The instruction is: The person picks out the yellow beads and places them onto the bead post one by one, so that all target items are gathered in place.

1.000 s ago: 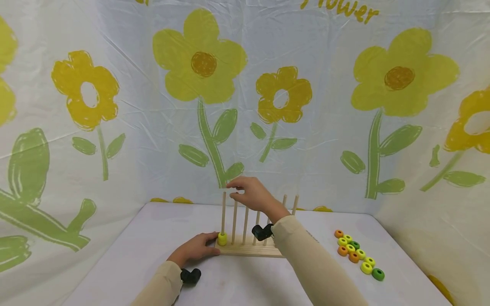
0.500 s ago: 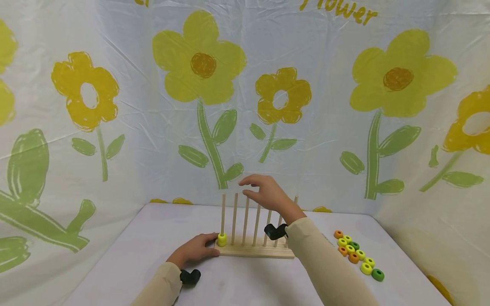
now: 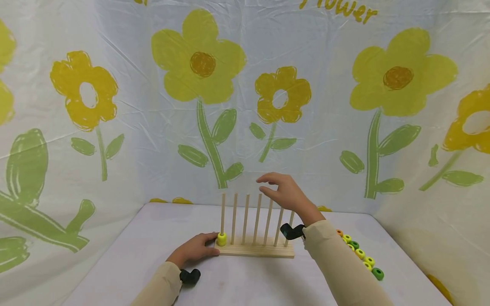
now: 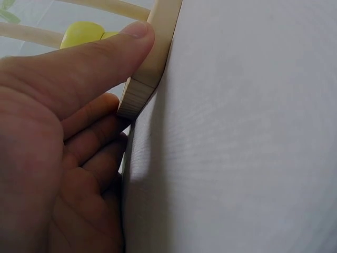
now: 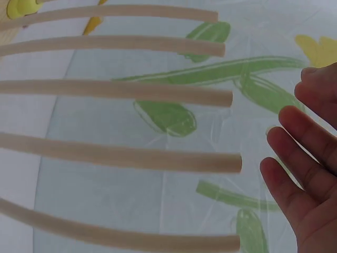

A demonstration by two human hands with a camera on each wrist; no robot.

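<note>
A wooden peg stand (image 3: pixel 256 250) with a row of upright pegs rests on the table. Stacked yellow beads (image 3: pixel 221 239) sit low on its leftmost peg; the other pegs are bare. My left hand (image 3: pixel 194 247) grips the left end of the base. In the left wrist view its thumb (image 4: pixel 113 55) lies over the front edge, with fingers curled behind. Above the pegs toward the right side, my right hand (image 3: pixel 286 192) hovers with nothing in it. The right wrist view shows its fingers (image 5: pixel 295 184) apart from the peg ends (image 5: pixel 229 163).
Loose yellow, orange and green beads lie in a slanted band on the table's right, partly behind the right sleeve (image 3: pixel 344 263); a green bead (image 3: pixel 377 273) is nearest the front. A flower-print cloth (image 3: pixel 325 127) hangs behind the table (image 3: pixel 153 229).
My right hand has moved right along the tops of the pegs, away from the leftmost one, and stays empty. The left hand keeps its hold on the base.
</note>
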